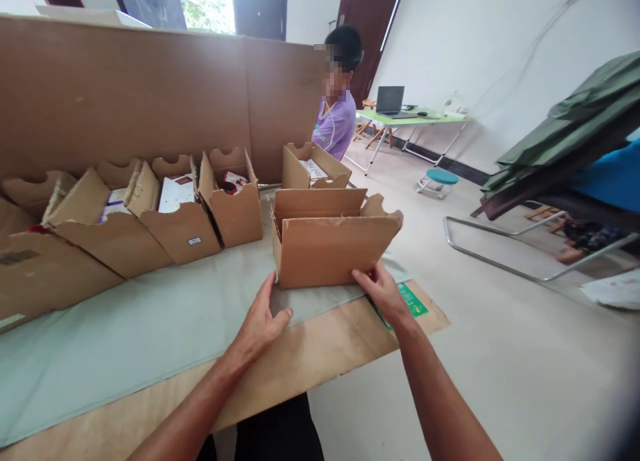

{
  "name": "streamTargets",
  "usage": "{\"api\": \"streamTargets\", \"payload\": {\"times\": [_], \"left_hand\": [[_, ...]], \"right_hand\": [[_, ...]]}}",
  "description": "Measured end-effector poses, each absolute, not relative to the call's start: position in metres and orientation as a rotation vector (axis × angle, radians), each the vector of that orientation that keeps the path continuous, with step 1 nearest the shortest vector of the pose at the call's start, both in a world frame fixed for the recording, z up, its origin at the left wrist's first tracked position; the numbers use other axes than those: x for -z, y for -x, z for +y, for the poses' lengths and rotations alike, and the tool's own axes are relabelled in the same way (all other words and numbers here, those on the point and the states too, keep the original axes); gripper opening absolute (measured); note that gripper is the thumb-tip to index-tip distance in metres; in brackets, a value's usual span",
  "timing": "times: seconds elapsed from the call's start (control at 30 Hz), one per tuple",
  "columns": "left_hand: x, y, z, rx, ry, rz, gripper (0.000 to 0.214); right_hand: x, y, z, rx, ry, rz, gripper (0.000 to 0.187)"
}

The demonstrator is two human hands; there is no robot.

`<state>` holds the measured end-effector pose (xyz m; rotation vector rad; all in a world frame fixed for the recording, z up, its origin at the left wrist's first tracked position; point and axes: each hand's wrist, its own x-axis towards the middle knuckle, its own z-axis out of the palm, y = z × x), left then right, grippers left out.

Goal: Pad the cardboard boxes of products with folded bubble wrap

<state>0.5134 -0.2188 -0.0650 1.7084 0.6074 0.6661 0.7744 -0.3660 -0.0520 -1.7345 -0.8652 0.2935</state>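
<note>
An open-topped cardboard box (337,251) stands in front of me at the right end of the table, its long side facing me. My right hand (383,291) grips its lower right corner, the thumb on the front face and the other fingers mostly hidden behind the right end. At the lower left corner is my left hand (265,317), open, thumb apart from the fingers; the fingertips are at the box edge, and I cannot tell whether they press on it. The part of the box's inside that shows is bare cardboard.
Several cardboard boxes (233,214) with items inside line the left side. Another box (317,167) holding papers stands behind mine. A tall cardboard panel (150,94) rises at the back. A person (336,117) sits beyond it. A pale cloth (165,314) covers part of the wooden table (320,361).
</note>
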Motion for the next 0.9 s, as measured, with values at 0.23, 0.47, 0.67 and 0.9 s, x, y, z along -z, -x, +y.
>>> {"api": "streamTargets", "payload": {"times": [0.23, 0.47, 0.67, 0.9], "left_hand": [[0.083, -0.408, -0.234, -0.640, -2.203, 0.727, 0.047], [0.088, -0.386, -0.271, -0.687, -2.521, 0.723, 0.039], [0.082, -0.388, -0.267, -0.714, -2.512, 0.721, 0.037], [0.081, -0.392, -0.271, -0.802, -2.551, 0.705, 0.035]], "right_hand": [[0.107, -0.730, -0.413, 0.121, 2.045, -0.977, 0.063], [0.101, -0.739, -0.399, 0.202, 2.303, -1.151, 0.065], [0.097, -0.731, -0.390, 0.284, 2.404, -1.214, 0.056], [0.093, -0.726, -0.391, 0.366, 2.443, -1.301, 0.058]]}}
